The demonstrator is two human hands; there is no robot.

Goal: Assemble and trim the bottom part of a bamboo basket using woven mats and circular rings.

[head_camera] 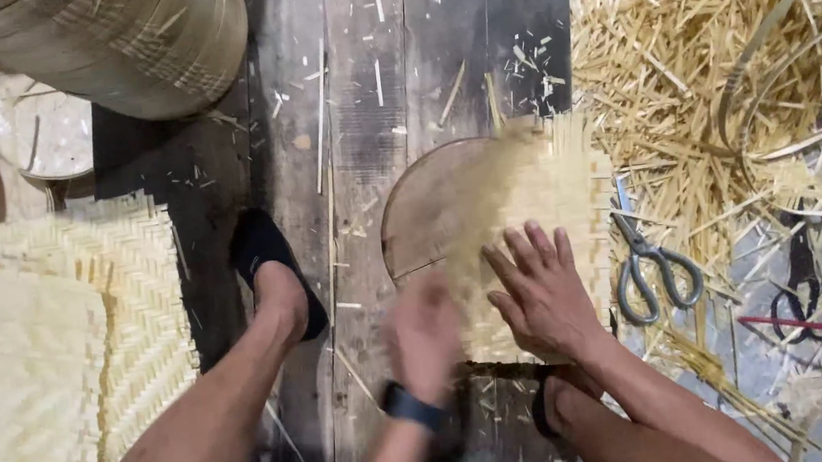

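The right hand [543, 294] lies flat, fingers spread, pressing the woven bamboo mat [539, 199] onto the round wooden form [420, 215] on the floor to keep it steady. The left hand [423, 335] is blurred beside it; its grip I cannot tell. Scissors [651, 268] lie nearby.

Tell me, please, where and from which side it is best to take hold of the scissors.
Probably by the two ring handles, coming from above on the near side. The scissors lie flat among straw right of the woven mat, handles toward the person, blades pointing away. The right hand is nearest.
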